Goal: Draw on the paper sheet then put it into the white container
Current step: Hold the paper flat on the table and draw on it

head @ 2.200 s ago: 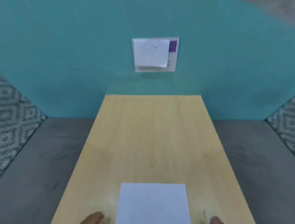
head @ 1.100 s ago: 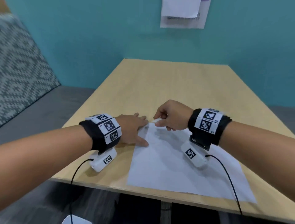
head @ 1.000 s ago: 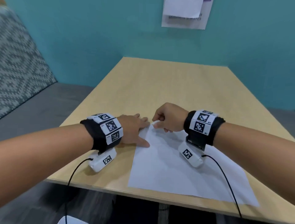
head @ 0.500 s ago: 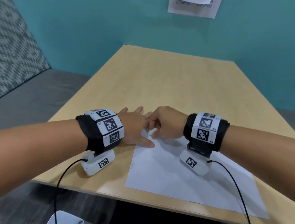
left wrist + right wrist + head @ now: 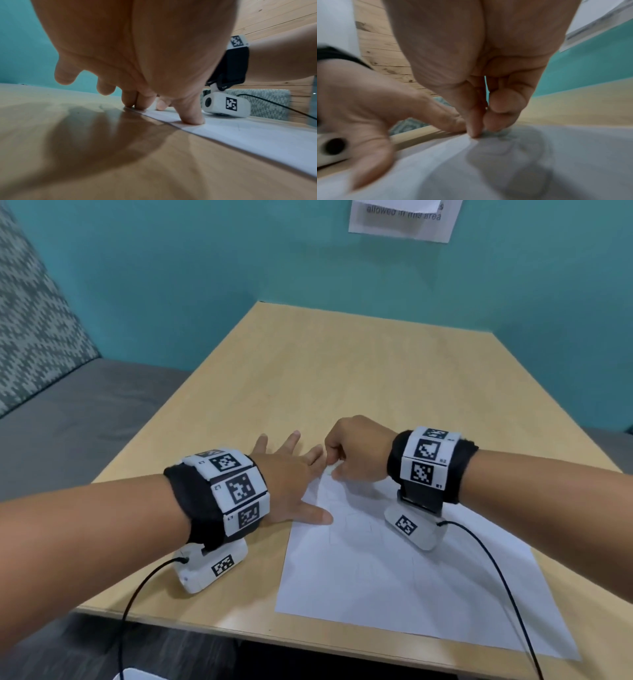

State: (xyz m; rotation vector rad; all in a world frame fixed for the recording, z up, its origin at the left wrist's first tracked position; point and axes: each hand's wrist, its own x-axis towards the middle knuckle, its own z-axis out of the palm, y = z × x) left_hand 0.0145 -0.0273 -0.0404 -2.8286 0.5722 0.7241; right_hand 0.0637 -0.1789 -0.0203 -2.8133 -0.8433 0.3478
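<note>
A white paper sheet [image 5: 394,570] lies on the wooden table [image 5: 342,378] near its front edge, with faint pencil-like lines on it. My left hand [image 5: 287,484] lies flat with spread fingers, and its thumb [image 5: 190,115] and fingertips press the sheet's far left corner. My right hand [image 5: 352,450] is curled just beside it and pinches a small white drawing stick [image 5: 329,470] with its tip on the paper [image 5: 488,169]. The stick is mostly hidden by the fingers. In the right wrist view faint marks show under the fingertips [image 5: 476,129].
A white object [image 5: 137,674], only partly in view, sits below the table's front left corner. A grey bench [image 5: 85,412] with a patterned cushion [image 5: 30,313] runs along the left. A teal wall with a paper notice [image 5: 400,217] stands behind the table.
Both hands came from the table's near edge to the sheet's far left corner. In the last half second they stay there; the left fingers have spread a little.
</note>
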